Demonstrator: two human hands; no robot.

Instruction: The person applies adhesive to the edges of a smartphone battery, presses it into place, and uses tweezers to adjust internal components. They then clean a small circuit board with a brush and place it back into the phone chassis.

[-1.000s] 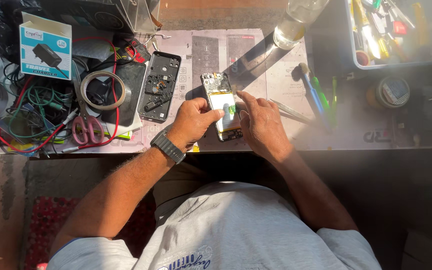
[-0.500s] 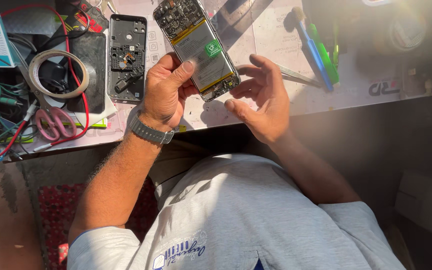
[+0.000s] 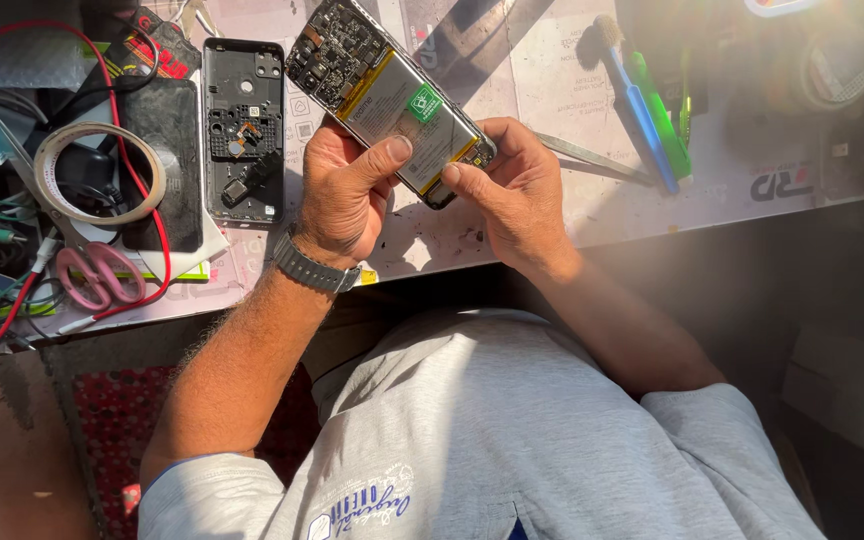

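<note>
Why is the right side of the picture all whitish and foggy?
Head view: strong sunlight washes a hazy glare over the right side, fading the blue-handled brush and the round tin; the opened phone with its silvery battery stays sharp, and both hands cast hard dark shadows on the pale worktable.

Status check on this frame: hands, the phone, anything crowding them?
Left hand and right hand both grip opened phone, lifted over the bench. Back cover lies apart, left. Nothing between the hands.
</note>
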